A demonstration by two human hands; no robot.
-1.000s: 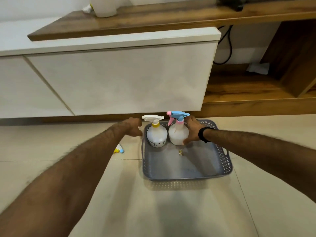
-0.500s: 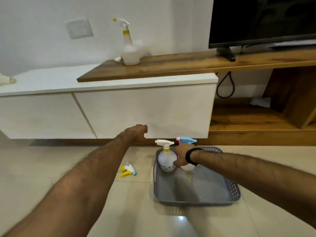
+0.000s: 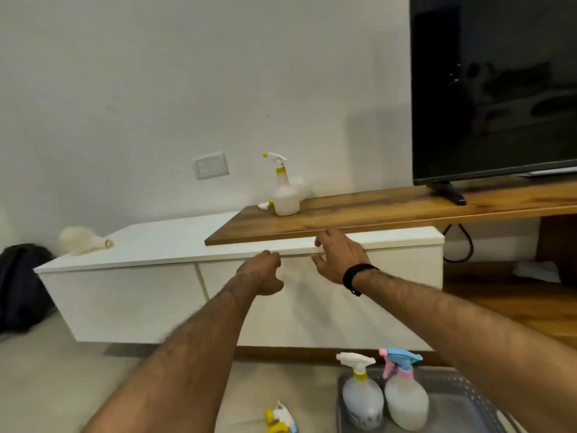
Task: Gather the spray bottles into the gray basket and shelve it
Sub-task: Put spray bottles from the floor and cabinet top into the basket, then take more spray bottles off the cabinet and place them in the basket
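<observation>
The gray basket (image 3: 465, 410) sits on the floor at the bottom right. Two spray bottles stand upright in it: one with a white and yellow head (image 3: 362, 398) and one with a pink and blue head (image 3: 406, 401). A third spray bottle (image 3: 285, 195) with a white and yellow head stands on the wooden top. A loose white and yellow sprayer head (image 3: 281, 421) lies on the floor left of the basket. A headless bottle (image 3: 82, 243) lies on its side on the white cabinet. My left hand (image 3: 265, 273) and right hand (image 3: 338, 260) are raised before the cabinet's front edge, holding nothing, fingers loosely bent.
A white low cabinet (image 3: 131, 295) runs along the wall, with a wooden top (image 3: 390, 210) overlapping it. A black TV (image 3: 493, 89) stands on the wood. A dark bag (image 3: 22, 285) sits on the floor at left. A wooden lower shelf (image 3: 499, 295) lies at right.
My right hand let go of the pink and blue bottle in the basket and rose to the cabinet's edge. My left hand rose too. The view tilted up toward the wall.
</observation>
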